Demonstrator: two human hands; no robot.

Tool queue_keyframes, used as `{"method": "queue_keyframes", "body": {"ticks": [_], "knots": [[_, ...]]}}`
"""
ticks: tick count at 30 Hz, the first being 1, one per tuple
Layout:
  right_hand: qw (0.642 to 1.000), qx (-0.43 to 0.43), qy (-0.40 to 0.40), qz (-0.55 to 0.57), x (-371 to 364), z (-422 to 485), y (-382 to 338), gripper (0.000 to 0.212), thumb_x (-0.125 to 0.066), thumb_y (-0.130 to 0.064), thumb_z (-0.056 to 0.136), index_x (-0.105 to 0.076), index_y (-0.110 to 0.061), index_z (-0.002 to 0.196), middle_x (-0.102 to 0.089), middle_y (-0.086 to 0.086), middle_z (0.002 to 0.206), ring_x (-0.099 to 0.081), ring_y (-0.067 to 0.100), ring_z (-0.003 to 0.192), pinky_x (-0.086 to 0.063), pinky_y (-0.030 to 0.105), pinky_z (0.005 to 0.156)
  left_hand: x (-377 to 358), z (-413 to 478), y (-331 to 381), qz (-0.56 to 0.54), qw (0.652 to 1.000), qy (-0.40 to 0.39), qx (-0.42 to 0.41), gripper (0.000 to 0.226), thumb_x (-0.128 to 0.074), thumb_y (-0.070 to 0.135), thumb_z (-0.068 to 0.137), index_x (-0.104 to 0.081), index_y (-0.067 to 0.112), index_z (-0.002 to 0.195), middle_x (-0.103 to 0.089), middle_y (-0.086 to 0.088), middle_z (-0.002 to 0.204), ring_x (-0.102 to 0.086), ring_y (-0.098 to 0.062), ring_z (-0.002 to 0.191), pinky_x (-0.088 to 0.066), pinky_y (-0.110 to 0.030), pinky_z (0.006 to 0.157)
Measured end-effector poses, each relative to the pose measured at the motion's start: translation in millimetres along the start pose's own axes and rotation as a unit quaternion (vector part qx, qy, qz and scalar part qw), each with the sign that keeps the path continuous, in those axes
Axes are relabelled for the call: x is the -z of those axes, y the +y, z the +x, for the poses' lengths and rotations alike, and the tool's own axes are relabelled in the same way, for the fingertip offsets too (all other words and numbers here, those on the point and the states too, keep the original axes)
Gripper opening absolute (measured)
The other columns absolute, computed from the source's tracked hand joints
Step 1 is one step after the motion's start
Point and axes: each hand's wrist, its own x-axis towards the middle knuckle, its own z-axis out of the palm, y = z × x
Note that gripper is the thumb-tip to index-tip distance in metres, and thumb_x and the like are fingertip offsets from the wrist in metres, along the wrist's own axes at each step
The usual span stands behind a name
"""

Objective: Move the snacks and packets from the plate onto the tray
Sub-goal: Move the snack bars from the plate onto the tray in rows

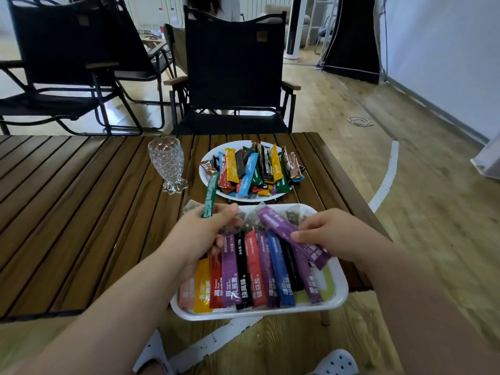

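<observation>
Over the tray (335,296), the left hand (200,228) grips a green packet (210,194) and the right hand (332,231) pinches a purple packet (281,226), both best laid flat, side by side.

One wide-angle head camera looked forward and down from the table's (81,212) near edge, close over the tray (243,315), the plate (209,155) just beyond, a chair (232,71) and floor farther off.

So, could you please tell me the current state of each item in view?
Left hand: holding the green packet upright.
Right hand: pinching the purple packet over the tray.
Plate: piled with loose snacks.
Tray: partly filled with a row of packets.
Glass: upright, empty.
</observation>
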Motion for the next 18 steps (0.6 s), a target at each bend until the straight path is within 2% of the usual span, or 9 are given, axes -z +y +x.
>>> {"method": "queue_keyframes", "body": {"ticks": [1, 3, 6, 10, 13, 15, 18], "knots": [[0.999, -0.031, 0.009, -0.009, 5.7, -0.1, 6.5, 0.013, -0.071, -0.033, 0.093, -0.073, -0.023, 0.086, -0.070, -0.004, 0.074, -0.065, 0.007, 0.067, -0.047, 0.021, 0.056, 1.8, 1.6, 1.5, -0.019, 1.000, 0.005, 0.009, 0.034, -0.071, 0.040, 0.092, -0.066, 0.013, 0.113, -0.076, 0.001, 0.081, -0.044, -0.005, 0.045, -0.037, -0.017, 0.040], [0.994, -0.096, -0.001, -0.046, 11.1, -0.2, 20.0, 0.011, -0.072, -0.028, 0.093, -0.073, -0.017, 0.088, -0.065, -0.002, 0.072, -0.057, 0.010, 0.061, -0.039, 0.021, 0.049, 2.5, 2.7, 2.5, -0.044, 0.998, 0.006, 0.033, 0.039, -0.068, 0.045, 0.093, -0.065, 0.011, 0.114, -0.069, -0.001, 0.078, -0.042, -0.007, 0.046, -0.034, -0.019, 0.039], [0.983, -0.157, -0.036, -0.084, 4.6, 4.2, 34.4, 0.015, -0.072, -0.020, 0.093, -0.071, -0.006, 0.099, -0.069, 0.006, 0.078, -0.060, 0.015, 0.060, -0.039, 0.023, 0.045, -0.7, 1.7, 0.7, -0.082, 0.994, -0.018, 0.074, 0.036, -0.057, 0.046, 0.099, -0.062, 0.010, 0.102, -0.060, -0.002, 0.070, -0.042, -0.010, 0.046, -0.033, -0.020, 0.039], [0.979, -0.193, -0.008, -0.072, -1.8, 20.4, 44.3, 0.014, -0.072, -0.015, 0.093, -0.066, -0.003, 0.095, -0.068, 0.009, 0.072, -0.064, 0.016, 0.052, -0.050, 0.023, 0.045, -4.8, -0.3, -0.5, -0.089, 0.991, -0.038, 0.092, 0.032, -0.045, 0.033, 0.106, -0.065, 0.009, 0.102, -0.058, -0.004, 0.071, -0.046, -0.015, 0.048, -0.033, -0.021, 0.040], [0.974, -0.219, -0.012, -0.053, -7.5, 30.2, 44.1, 0.014, -0.070, -0.014, 0.094, -0.064, -0.002, 0.096, -0.072, 0.013, 0.079, -0.071, 0.019, 0.058, -0.058, 0.026, 0.052, -3.5, -3.5, 0.7, -0.075, 0.991, -0.044, 0.107, 0.026, -0.052, 0.027, 0.104, -0.068, 0.008, 0.098, -0.064, -0.005, 0.076, -0.056, -0.014, 0.053, -0.041, -0.023, 0.044], [0.973, -0.223, -0.026, -0.053, -12.7, 33.2, 41.4, 0.014, -0.069, -0.016, 0.095, -0.065, -0.003, 0.099, -0.074, 0.011, 0.080, -0.070, 0.017, 0.057, -0.057, 0.025, 0.052, -0.7, -4.5, 1.0, -0.083, 0.988, -0.057, 0.116, 0.022, -0.059, 0.024, 0.101, -0.069, 0.006, 0.107, -0.068, -0.011, 0.088, -0.062, -0.016, 0.060, -0.048, -0.024, 0.048], [0.975, -0.215, -0.038, -0.048, -17.6, 34.7, 35.9, 0.016, -0.067, -0.017, 0.096, -0.064, -0.003, 0.102, -0.070, 0.009, 0.072, -0.062, 0.013, 0.045, -0.050, 0.022, 0.046, 3.8, -2.9, 0.3, -0.061, 0.989, -0.088, 0.101, 0.030, -0.065, 0.024, 0.097, -0.067, 0.005, 0.119, -0.075, -0.014, 0.100, -0.071, -0.021, 0.078, -0.056, -0.033, 0.067]]}}
